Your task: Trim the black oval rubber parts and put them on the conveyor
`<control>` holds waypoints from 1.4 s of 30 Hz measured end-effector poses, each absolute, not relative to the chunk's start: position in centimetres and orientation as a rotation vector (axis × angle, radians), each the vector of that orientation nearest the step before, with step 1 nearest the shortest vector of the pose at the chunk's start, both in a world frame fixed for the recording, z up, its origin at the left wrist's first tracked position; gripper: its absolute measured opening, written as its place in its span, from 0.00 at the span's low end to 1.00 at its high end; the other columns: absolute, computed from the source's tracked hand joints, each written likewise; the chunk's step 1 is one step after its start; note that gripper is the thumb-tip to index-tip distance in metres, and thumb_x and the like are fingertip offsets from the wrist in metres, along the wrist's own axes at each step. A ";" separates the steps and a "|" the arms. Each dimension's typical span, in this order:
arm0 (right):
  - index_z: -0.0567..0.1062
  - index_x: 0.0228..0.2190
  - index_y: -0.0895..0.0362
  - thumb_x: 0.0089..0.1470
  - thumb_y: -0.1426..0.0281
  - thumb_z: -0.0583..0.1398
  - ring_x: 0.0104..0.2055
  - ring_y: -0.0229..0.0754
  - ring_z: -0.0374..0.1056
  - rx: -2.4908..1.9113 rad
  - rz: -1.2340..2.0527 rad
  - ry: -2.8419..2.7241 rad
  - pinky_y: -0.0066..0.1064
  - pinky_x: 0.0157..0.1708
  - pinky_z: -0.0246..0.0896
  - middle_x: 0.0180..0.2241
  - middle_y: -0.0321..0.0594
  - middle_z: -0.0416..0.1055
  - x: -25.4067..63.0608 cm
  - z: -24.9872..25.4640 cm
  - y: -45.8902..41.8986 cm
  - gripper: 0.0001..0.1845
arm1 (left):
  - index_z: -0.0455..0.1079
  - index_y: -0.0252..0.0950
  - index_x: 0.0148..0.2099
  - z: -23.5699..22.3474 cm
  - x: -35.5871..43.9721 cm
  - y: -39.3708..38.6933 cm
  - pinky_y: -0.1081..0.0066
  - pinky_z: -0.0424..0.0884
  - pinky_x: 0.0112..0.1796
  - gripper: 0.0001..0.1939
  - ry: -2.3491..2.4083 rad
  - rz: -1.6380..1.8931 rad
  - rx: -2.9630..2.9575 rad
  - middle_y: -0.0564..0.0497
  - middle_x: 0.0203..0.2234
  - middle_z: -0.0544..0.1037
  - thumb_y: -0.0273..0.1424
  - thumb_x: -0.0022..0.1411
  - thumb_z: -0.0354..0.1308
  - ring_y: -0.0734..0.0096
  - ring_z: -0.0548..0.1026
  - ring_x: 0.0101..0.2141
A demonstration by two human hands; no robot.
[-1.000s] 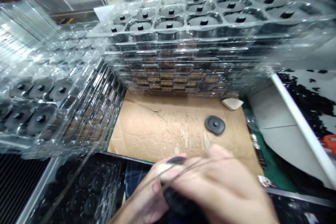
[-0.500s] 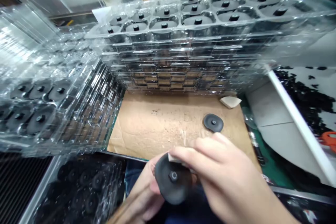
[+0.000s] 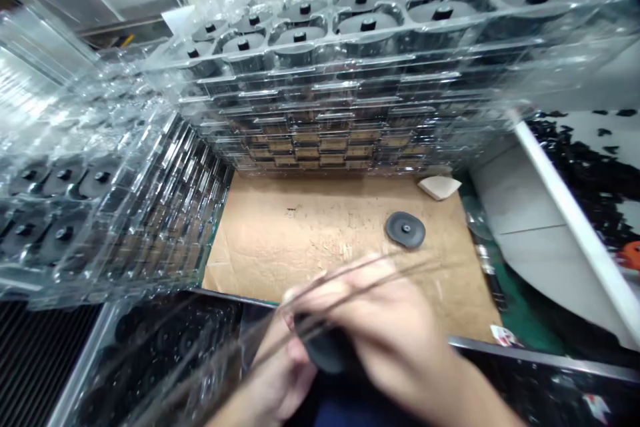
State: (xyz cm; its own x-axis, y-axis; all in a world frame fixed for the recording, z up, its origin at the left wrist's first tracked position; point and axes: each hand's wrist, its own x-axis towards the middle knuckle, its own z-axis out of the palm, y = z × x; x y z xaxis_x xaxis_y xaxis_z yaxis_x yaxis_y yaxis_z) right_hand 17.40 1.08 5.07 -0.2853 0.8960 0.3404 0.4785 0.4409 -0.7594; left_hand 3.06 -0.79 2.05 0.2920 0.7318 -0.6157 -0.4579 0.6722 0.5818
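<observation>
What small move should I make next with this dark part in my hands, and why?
I'd probably ease your right hand aside while your left hand supports the dark part: the right hand covers much of it, leaving its face hard to inspect. A similar disc on the cardboard shows its hub for comparison.

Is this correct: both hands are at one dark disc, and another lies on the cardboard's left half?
Not quite: the head view shows the other disc on the right half of the cardboard. The left hand and right hand are at one dark disc.
</observation>
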 end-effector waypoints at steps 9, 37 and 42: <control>0.77 0.36 0.55 0.55 0.69 0.55 0.25 0.38 0.69 -1.648 0.864 -1.729 0.28 0.26 0.67 0.24 0.36 0.73 19.8 -4.2 -1.4 0.11 | 0.70 0.39 0.46 1.1 2.4 0.0 0.62 0.66 0.47 0.31 0.923 0.921 0.118 0.45 0.45 0.75 0.38 0.36 0.69 0.58 0.74 0.43; 0.72 0.40 0.56 0.57 0.75 0.49 0.25 0.39 0.65 -1.451 0.520 -1.993 0.30 0.25 0.60 0.24 0.38 0.70 19.1 6.4 -2.4 0.14 | 0.73 0.36 0.43 2.7 2.8 0.4 0.75 0.69 0.40 0.31 0.751 0.722 0.202 0.49 0.34 0.79 0.33 0.30 0.72 0.68 0.75 0.35; 0.75 0.35 0.53 0.61 0.73 0.47 0.27 0.36 0.64 -1.011 0.540 -2.048 0.29 0.31 0.57 0.24 0.36 0.70 18.0 6.9 1.1 0.17 | 0.73 0.35 0.42 2.7 2.7 0.5 0.69 0.68 0.44 0.22 0.687 0.735 0.275 0.48 0.36 0.79 0.35 0.42 0.67 0.63 0.74 0.41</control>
State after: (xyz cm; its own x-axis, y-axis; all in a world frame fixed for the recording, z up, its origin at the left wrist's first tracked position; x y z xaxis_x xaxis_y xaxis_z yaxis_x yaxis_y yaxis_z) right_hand 18.01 1.12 6.91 -0.3849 0.8036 0.4540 0.4749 0.5942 -0.6491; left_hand 2.72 0.46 2.68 0.5387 0.6947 -0.4767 -0.5226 0.7193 0.4577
